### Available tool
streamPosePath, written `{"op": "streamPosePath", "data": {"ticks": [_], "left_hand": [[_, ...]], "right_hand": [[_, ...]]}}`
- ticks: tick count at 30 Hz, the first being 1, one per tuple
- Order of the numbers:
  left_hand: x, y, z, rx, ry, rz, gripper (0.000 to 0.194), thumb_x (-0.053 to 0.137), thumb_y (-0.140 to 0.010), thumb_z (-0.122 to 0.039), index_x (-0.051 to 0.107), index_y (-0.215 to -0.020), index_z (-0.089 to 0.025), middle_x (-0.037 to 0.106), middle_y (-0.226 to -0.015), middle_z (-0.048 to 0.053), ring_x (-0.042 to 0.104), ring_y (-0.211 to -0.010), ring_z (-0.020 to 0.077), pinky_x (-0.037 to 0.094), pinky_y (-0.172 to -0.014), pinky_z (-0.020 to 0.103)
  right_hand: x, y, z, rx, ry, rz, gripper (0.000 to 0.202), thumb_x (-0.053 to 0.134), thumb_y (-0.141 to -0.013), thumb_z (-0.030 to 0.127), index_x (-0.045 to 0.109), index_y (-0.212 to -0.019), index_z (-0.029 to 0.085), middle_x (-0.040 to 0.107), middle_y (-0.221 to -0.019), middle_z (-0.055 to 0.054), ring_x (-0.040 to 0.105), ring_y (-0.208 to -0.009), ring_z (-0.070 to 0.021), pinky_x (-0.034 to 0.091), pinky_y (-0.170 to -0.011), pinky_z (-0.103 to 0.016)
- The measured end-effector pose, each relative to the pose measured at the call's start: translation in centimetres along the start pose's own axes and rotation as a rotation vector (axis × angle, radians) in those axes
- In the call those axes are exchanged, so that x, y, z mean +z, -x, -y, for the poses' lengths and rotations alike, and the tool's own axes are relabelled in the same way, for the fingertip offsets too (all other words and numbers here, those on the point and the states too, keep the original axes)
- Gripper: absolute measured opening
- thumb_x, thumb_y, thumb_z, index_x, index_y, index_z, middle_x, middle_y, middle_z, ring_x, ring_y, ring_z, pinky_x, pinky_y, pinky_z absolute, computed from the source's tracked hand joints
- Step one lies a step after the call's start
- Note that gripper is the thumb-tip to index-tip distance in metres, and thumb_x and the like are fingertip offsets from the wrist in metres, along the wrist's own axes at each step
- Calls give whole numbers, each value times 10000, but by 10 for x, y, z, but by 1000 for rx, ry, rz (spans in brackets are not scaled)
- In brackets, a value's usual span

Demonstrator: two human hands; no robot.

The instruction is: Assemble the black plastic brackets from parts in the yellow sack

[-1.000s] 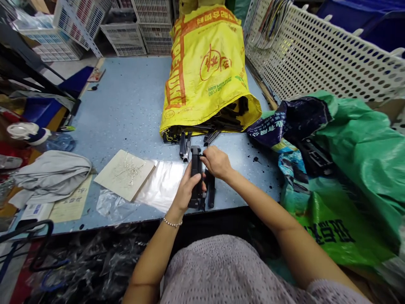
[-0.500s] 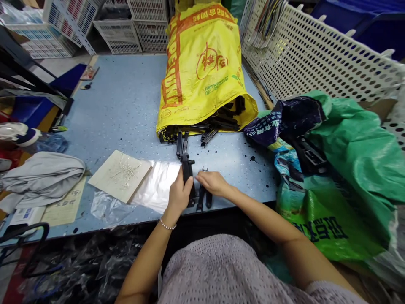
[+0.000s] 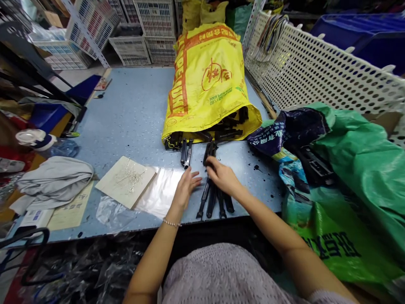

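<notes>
Fingers spread, my left hand [image 3: 186,188] holds nothing; its fingertips are just below two short black and metal parts [image 3: 186,153] lying at the bag's mouth. My right hand [image 3: 221,173] is closed at the top of a dark part [image 3: 209,153], its thumb and fingers pinching it. Several long black parts [image 3: 211,202] lie fanned out on the table below my right hand, towards the front edge. The yellow bag [image 3: 209,80] lies with its mouth towards me, and more black parts show inside.
A pale square board [image 3: 125,180] with tiny pieces and a clear plastic sheet [image 3: 160,190] lie left of my hands. A grey cloth [image 3: 55,179] is further left. On the right are a green bag [image 3: 357,147] holding black parts and a white perforated basket [image 3: 306,67].
My left hand has let go of the black part and opened. My right hand has moved up and closed on a dark part. More black parts now show near the front edge. The view has shifted.
</notes>
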State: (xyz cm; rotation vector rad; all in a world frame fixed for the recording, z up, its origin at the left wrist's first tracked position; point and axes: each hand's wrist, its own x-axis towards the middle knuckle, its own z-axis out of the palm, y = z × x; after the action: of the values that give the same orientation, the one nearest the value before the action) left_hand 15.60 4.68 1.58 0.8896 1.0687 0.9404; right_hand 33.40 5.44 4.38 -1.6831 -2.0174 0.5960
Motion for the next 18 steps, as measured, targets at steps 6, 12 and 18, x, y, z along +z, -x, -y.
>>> {"op": "streamPosePath", "data": {"ticks": [6,12,18], "left_hand": [[21,-12,-17,-127,321,121,362,679,-803,-428,636,-1022,-142,677,-821,52,595,-623,119,471,-564,231],[24,18,-20,-38,242,166,332,643,-832,-359,607,-1106,-175,663,-865,32,543,-580,88,398,-506,207],[11,14,-21,15,269,49,245,642,-829,-359,618,-971,-161,629,-798,11,541,-600,84,422,-554,209]], "right_hand": [[1,39,6,-118,-188,-23,386,413,-982,457,473,-1254,190,675,-888,-58,640,-735,-191,473,-685,-296],[2,-24,-6,-61,-255,-132,465,244,-1007,539,509,-809,212,572,-747,-41,560,-712,-184,424,-675,-298],[15,21,10,-244,-289,125,480,258,-1019,527,536,-812,194,591,-751,-34,541,-683,-158,415,-646,-274]]}}
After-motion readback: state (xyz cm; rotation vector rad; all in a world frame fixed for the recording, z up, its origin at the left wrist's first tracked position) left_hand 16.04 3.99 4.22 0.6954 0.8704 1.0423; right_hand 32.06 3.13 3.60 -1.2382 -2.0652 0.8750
